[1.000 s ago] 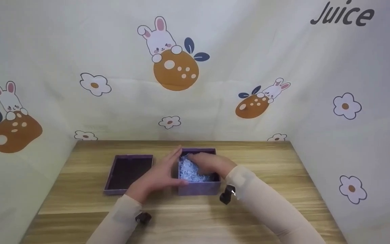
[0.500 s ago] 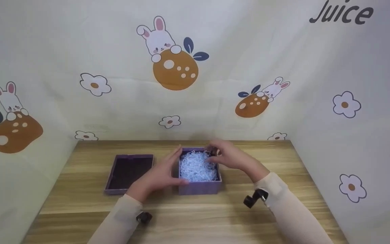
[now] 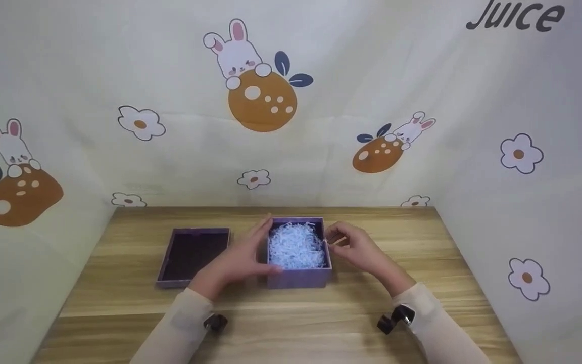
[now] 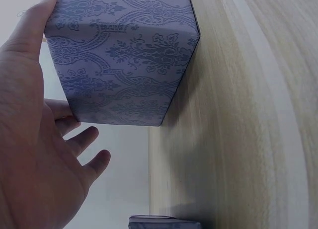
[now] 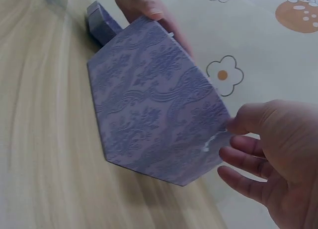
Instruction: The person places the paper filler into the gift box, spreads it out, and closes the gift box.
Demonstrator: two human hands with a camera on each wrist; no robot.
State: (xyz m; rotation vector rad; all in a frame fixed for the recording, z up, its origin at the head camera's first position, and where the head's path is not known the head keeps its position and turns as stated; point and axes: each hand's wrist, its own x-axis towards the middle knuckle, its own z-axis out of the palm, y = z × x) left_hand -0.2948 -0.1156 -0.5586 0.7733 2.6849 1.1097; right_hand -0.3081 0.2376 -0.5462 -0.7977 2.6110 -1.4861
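Observation:
A purple box (image 3: pixel 298 278), patterned with embossed flowers in the wrist views, stands on the wooden table. Its inside holds pale blue shredded paper (image 3: pixel 297 247). My left hand (image 3: pixel 233 260) holds the box's left side, thumb at the front rim and fingers toward the back corner. In the left wrist view, several fingertips (image 4: pixel 98 162) hang off the box. My right hand (image 3: pixel 356 247) is at the right rim with bent fingers. A loose paper strand (image 5: pixel 210 141) hangs down the box's outer wall by my right thumb tip (image 5: pixel 237 122); whether it is pinched is unclear.
Left of the box lies a shallow purple lid (image 3: pixel 190 283) with its dark inside facing up, partly behind my left hand. A cloth backdrop (image 3: pixel 185 167) printed with rabbits, oranges and flowers rises behind the table (image 3: pixel 281 323) and along both sides.
My right hand has come out of the box and moved right, over the rim to its outer side. The shredded paper is now fully uncovered. My left hand has stayed on the box.

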